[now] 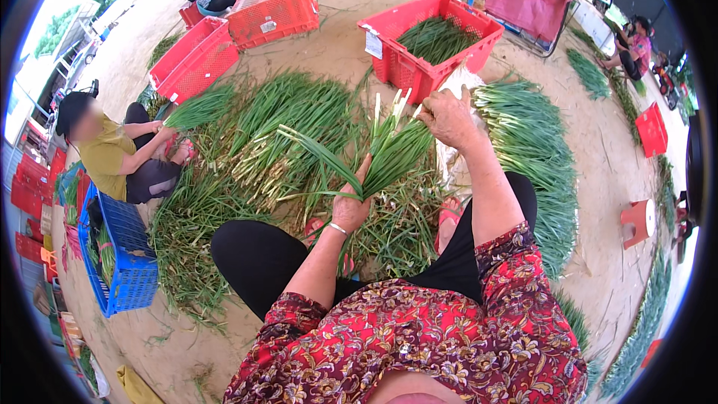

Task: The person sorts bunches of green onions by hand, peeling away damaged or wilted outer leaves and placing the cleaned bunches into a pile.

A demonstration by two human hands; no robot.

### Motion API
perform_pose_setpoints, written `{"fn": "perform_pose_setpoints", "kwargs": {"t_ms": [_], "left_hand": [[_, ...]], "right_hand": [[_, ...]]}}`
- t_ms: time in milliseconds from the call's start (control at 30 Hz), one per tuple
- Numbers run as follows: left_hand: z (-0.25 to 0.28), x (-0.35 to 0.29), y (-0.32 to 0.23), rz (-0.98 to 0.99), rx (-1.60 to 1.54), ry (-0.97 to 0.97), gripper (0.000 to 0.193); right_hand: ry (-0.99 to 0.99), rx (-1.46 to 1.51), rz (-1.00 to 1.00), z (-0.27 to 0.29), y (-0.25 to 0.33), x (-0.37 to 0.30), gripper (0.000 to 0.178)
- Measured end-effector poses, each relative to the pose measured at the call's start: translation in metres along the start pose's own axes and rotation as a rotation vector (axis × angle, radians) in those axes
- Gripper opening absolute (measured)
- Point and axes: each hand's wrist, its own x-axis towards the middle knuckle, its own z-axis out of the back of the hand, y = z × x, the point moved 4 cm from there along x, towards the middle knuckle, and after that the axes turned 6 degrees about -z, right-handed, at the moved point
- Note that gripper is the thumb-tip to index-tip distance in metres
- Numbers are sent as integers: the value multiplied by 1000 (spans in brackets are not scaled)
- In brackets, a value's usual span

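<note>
My left hand (351, 206) is closed around a bunch of scallions (396, 151), held low between my knees. The pale stalk ends point up and away from me, and several green leaves stick out to the left. At the bunch's upper right edge my right hand (451, 118) is raised, thumb and fingers pinched together; what they grip is too small to tell. Ahead and left lies a loose heap of untrimmed scallions (299, 116). Along my right side runs a long, neat row of scallions (527, 157), pale ends toward me.
Leaf litter (404, 228) covers the ground around my feet. A red crate (441, 71) with greens stands ahead; two more red crates (273, 19) are farther left. At left sit a blue crate (127, 254) and a person (120, 150) holding greens. A red stool (637, 224) stands right.
</note>
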Motion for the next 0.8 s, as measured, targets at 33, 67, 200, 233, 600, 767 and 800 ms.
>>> {"fn": "perform_pose_setpoints", "kwargs": {"t_ms": [33, 67, 200, 233, 600, 767, 800], "left_hand": [[-1, 0, 0, 3, -12, 4, 86], [-1, -1, 0, 7, -24, 9, 86], [-1, -2, 4, 20, -50, -16, 89], [-2, -2, 7, 66, -56, 6, 90], [9, -7, 32, 216, 62, -61, 96], [14, -9, 34, 258, 63, -56, 91], [14, -9, 33, 260, 65, -50, 90]], "right_hand": [[-71, 56, -18, -2, -4, 1, 20], [-143, 113, -36, -6, -8, 1, 20], [-485, 224, -168, 19, -28, 10, 24], [-571, 407, -237, 25, -47, 11, 22], [-1021, 867, -422, 81, -112, -24, 13], [-527, 835, 130, 81, -57, -15, 5], [-394, 816, 195, 79, -36, -11, 5]]}}
